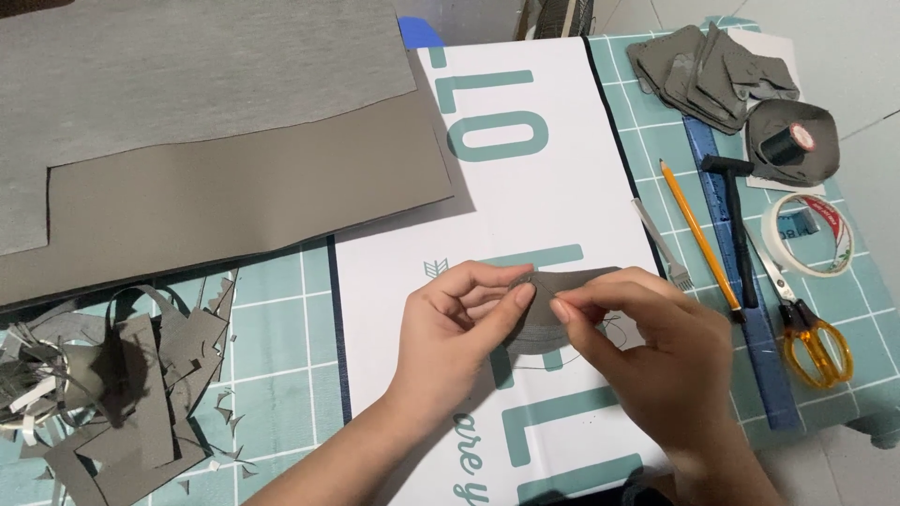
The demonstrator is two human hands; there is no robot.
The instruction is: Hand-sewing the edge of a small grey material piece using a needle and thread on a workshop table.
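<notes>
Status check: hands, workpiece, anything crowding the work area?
Left hand and right hand both pinching the grey curved piece, held just above the white printed sheet. Thin thread trails under it. Tools lie to the right, scrap pile to the left, both apart from the hands.

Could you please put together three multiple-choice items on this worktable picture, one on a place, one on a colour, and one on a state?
1. Where do the scissors lie?
A. On the grey sheets at upper left
B. At the right edge of the mat, below the tape roll
C. In the scrap pile at lower left

2. What colour are the scissor handles?
A. Orange
B. Blue
C. Black

3. How is the small curved grey piece held?
A. Lying flat, untouched
B. Under the hammer
C. Pinched by both hands above the white sheet

Answers:
1 B: the scissors lie beside the blue ruler, below the tape roll.
2 A: both handle loops are orange.
3 C: the left hand and right hand both grip the curved grey piece.
</notes>
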